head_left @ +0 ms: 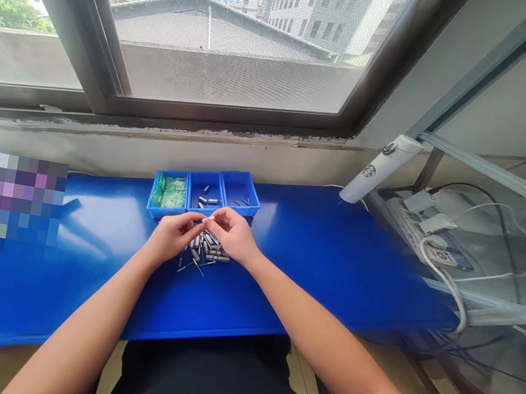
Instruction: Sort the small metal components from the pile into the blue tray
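My left hand and my right hand meet over the blue table, fingertips pinched together around a small whitish piece. Fingers cover much of it, so its exact kind cannot be made out. Right below the hands lies a loose pile of small metal cylinders and thin rods, partly hidden by them. Just beyond stands a blue three-compartment tray. Its left compartment has green-and-white small pieces in a bag, the middle one several metal cylinders, the right one a few thin dark pins.
A white tumbler stands by the wall at the table's far right corner. Right of the table are a metal frame, white cables and chargers. A window runs behind. A blurred-out patch covers the left side.
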Motion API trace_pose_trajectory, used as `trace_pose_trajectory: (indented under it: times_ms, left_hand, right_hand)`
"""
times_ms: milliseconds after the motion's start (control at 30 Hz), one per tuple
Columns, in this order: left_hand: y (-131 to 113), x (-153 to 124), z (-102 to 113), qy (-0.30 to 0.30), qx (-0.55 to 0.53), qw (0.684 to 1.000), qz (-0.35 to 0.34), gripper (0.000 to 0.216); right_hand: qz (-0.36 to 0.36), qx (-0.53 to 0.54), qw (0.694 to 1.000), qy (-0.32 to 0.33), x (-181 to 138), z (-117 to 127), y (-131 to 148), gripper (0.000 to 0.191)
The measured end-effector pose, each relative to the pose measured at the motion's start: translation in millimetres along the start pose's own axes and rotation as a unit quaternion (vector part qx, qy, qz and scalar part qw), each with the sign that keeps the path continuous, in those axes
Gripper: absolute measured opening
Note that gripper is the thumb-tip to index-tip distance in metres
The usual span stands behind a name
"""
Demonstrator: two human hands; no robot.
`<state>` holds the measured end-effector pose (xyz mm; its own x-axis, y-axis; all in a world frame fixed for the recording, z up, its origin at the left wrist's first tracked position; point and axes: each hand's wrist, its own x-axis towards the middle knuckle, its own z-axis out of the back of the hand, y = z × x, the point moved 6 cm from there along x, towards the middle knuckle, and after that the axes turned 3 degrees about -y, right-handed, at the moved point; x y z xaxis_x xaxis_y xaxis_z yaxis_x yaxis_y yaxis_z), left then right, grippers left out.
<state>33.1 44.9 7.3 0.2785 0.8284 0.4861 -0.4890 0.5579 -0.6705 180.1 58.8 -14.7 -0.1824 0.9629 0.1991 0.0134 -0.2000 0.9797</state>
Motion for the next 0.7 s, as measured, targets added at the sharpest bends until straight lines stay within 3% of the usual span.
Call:
trace_pose_trajectory:
  times_ms: [267, 433, 700]
  left_hand:
    - [5, -1, -1, 0.015, 0.029, 0.999, 0.018, 0.026]
    - [6, 0, -1, 0.014, 0.013, 1.000, 0.021, 0.026]
    - [10, -1, 0, 0.009, 0.030, 0.999, 0.030, 0.025]
  right_hand:
    - [-0.012, 0.037, 0.999, -0.002, 1, 1, -2, 0.031]
    - [-0.056, 0.077, 0.995, -0.015, 3, 0, -3, 0.036]
    - [-0.108, 0.110, 0.983, -0.099, 10, 19, -11, 0.037]
